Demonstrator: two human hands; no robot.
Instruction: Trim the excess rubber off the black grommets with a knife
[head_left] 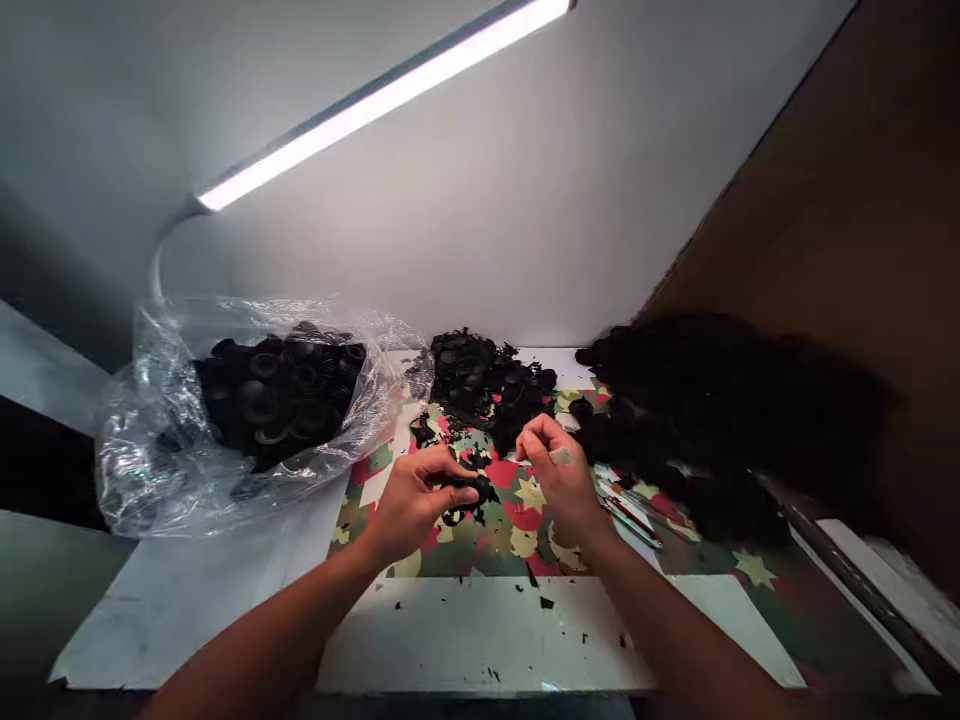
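While left hand (421, 502) pinches black piece (484, 488) at thumb-tip, right hand (559, 472) nearby, grip unclear

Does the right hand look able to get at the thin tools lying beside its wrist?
Probably yes: the thin tools lie close beside the right hand, their near ends seemingly uncovered.

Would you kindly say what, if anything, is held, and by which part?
The left hand pinches a black piece, seemingly by its edge; whether the right hand holds anything cannot be told.
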